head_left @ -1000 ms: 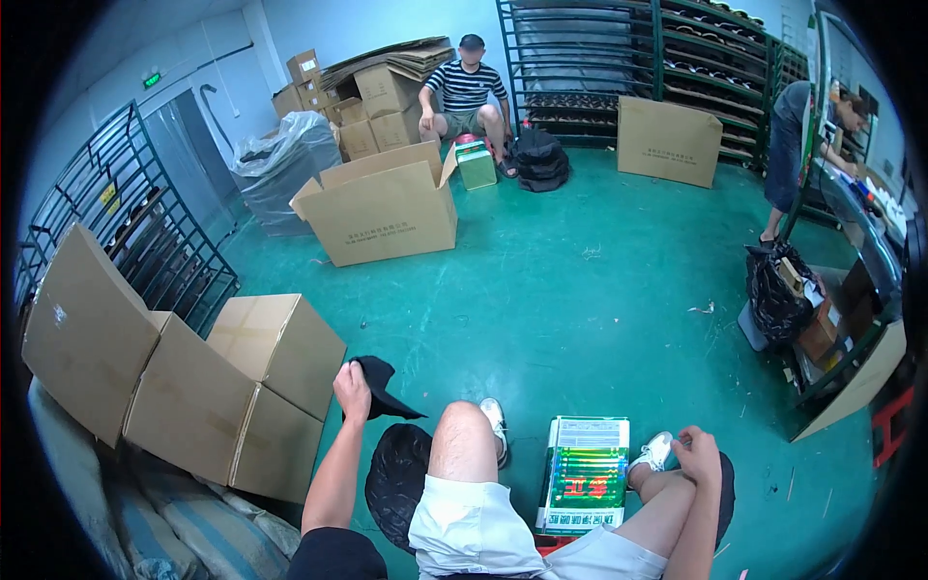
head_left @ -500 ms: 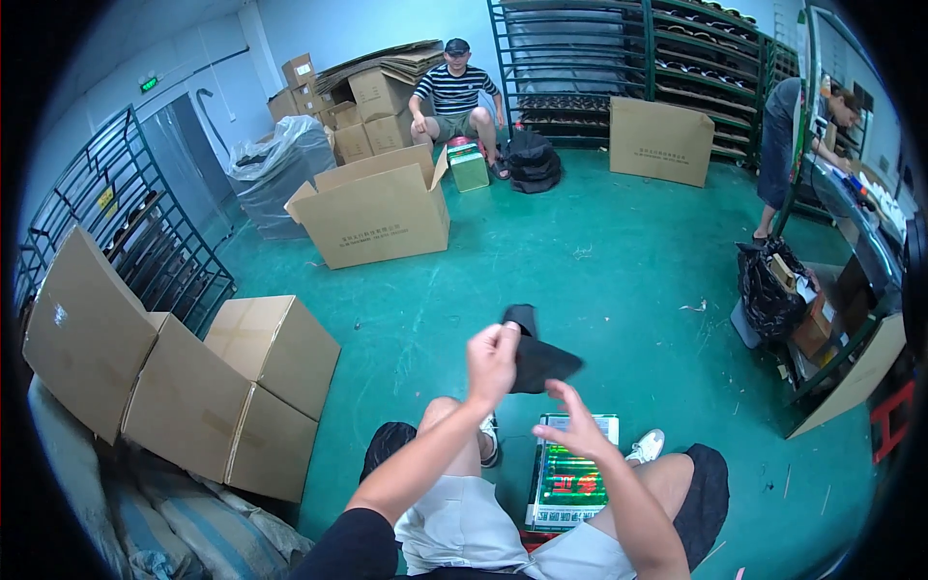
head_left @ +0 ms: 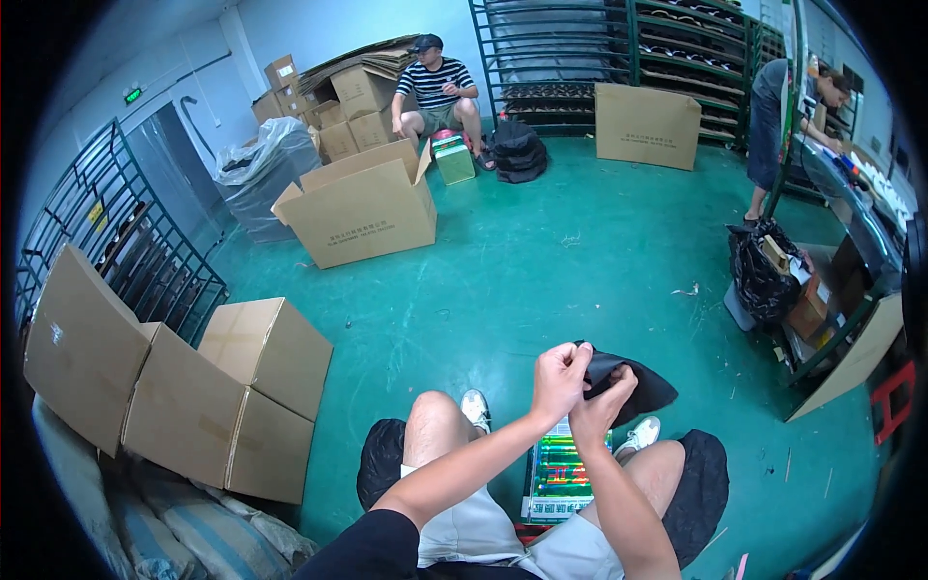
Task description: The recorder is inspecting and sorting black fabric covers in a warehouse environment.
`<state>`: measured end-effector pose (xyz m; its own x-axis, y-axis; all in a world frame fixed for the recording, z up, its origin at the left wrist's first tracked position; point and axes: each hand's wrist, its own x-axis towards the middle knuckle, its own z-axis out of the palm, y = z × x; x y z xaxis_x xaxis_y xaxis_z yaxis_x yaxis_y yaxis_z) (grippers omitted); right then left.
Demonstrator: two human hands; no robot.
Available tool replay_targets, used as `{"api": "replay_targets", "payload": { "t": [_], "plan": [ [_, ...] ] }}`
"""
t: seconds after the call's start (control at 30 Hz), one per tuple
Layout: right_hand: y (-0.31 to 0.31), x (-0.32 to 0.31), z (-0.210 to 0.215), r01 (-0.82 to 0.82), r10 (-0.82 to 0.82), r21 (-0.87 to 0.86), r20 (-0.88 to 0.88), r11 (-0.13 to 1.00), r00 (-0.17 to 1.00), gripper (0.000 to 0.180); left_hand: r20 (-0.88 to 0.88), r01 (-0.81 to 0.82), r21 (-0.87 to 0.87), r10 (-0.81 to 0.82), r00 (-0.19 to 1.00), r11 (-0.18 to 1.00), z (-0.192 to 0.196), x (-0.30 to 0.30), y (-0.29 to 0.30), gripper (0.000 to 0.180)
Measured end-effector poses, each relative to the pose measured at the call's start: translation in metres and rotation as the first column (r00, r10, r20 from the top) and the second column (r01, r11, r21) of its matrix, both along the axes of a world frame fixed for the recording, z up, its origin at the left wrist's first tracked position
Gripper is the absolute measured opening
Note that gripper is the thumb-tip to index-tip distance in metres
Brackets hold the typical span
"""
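Along the left edge, opened cardboard boxes [head_left: 184, 387] lean in a row in front of a dark metal cage rack [head_left: 116, 242], leaving a narrow strip of green floor [head_left: 541, 261] between them and the person's left knee. Ahead, the floor lies open up to a large open carton [head_left: 362, 208] and a seated person in a striped shirt [head_left: 440, 87]. At centre, the left hand [head_left: 559, 379] and right hand [head_left: 604, 401] meet above the knees, both closed with fingers pinching a black fabric piece [head_left: 628, 382], which hangs to the right of the hands. Below them a green-printed box [head_left: 561, 474] sits on the floor between the legs. Half a second earlier the hands were apart, only the left gripping the fabric; now the right has joined it. A black bag [head_left: 764, 275] and shelving crowd the right edge.
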<state>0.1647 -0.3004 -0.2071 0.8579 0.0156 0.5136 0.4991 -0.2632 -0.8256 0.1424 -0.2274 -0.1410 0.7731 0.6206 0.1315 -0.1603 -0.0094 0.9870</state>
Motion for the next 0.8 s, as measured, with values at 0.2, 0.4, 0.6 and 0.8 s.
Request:
{"api": "replay_targets", "payload": {
  "t": [0.2, 0.4, 0.6, 0.8],
  "plan": [
    [-0.012, 0.011, 0.002, 0.001, 0.001, -0.017, 0.095, 1.0, 0.995, 0.026, 0.001, -0.004, -0.007, 0.004, 1.0, 1.0, 0.0, 0.003, -0.006, 0.041],
    [-0.019, 0.035, -0.025, -0.349, 0.374, 0.14, -0.231, 0.926, 0.898, 0.017, -0.068, -0.103, 0.303, 0.129, 0.989, 0.948, -0.008, 0.01, 0.023, 0.04],
    [-0.023, 0.033, 0.001, 0.036, 0.846, 0.854, -0.519, 0.519, 0.125, 0.027, -0.142, 0.122, 0.344, -0.077, 0.987, 0.931, -0.058, -0.025, 0.051, 0.032],
    [-0.029, 0.059, -0.039, -0.063, 0.806, 0.82, -0.54, 0.569, 0.242, 0.038, -0.436, -0.087, -0.138, 0.018, 0.9, 0.987, -0.173, -0.098, 0.021, 0.027]
  ]
}}
